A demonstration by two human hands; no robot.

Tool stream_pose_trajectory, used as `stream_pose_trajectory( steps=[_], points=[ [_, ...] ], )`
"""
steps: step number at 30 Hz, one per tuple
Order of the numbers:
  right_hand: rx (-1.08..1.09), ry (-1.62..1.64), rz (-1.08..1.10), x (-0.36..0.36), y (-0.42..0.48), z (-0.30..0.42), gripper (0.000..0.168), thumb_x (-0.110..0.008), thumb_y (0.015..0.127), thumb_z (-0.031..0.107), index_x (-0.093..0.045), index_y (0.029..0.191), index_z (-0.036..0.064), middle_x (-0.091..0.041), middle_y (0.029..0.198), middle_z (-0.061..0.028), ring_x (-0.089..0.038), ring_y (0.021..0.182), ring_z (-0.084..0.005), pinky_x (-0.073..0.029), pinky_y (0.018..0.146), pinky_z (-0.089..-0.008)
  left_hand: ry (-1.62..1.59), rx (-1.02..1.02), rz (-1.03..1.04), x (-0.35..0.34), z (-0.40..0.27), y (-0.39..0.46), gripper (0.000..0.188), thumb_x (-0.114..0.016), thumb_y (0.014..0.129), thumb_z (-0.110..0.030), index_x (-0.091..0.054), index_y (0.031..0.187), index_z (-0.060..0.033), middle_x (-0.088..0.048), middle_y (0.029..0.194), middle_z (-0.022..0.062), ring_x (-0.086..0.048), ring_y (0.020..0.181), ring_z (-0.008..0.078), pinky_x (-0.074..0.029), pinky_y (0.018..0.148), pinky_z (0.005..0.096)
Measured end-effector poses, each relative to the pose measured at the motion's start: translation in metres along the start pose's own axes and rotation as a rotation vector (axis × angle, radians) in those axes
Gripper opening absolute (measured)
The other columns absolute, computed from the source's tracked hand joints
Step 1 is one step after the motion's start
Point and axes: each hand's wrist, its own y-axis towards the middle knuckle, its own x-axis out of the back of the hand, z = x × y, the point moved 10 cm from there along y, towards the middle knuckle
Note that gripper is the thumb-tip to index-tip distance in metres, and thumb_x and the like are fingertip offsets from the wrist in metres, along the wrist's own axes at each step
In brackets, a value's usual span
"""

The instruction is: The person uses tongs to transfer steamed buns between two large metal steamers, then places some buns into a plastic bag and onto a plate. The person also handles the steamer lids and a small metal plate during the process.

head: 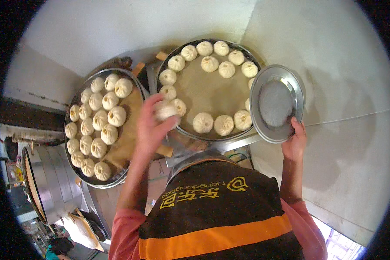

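My left hand point(154, 120) is blurred and closed around a steamed bun point(165, 110), at the near left rim of a round steamer tray point(211, 94). Buns line that tray's edge, with two more inside the far row; its lined middle shows bare. My right hand point(295, 138) grips the lower right rim of a round metal plate point(276, 104), thumb on top. The plate is tilted, holds no bun and hides part of the tray's right side. On the left, a second round steamer tray point(130, 130) carries many pleated buns point(99, 120) in rows.
Pale walls point(338, 84) rise behind and to the right of the trays. Wooden blocks point(164, 150) stick out beside the trays. At the lower left stands a large metal cylinder point(57, 182), next to a white bag point(81, 230). A metal ledge point(242, 143) runs beneath the plate.
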Motion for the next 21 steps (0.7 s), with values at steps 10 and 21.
stream_pose_trajectory(
  steps=[10, 21],
  points=[
    [-0.036, -0.114, -0.204, 0.081, -0.003, 0.027, 0.024, -0.052, 0.077, 0.008, -0.052, 0.1, 0.001, -0.058, 0.087, -0.0054, -0.054, 0.079, -0.0153, -0.043, 0.074, -0.028, 0.557, -0.392, 0.356, -0.303, 0.067, 0.118, 0.054, -0.069, 0.059, -0.016, -0.047, 0.108, -0.0075, -0.047, 0.109, 0.013, -0.044, 0.1, 0.0325, -0.04, 0.083, 0.0396],
    [-0.091, -0.082, -0.24, 0.111, 0.019, 0.022, 0.021, -0.052, 0.078, 0.005, -0.053, 0.1, 0.003, -0.058, 0.089, -0.0053, -0.054, 0.081, -0.0143, -0.043, 0.075, -0.0276, 0.666, -0.284, 0.229, -0.306, 0.078, 0.131, 0.063, -0.071, 0.059, -0.021, -0.044, 0.114, -0.0098, -0.043, 0.117, 0.0138, -0.041, 0.107, 0.0323, -0.037, 0.089, 0.0414]
  ],
)
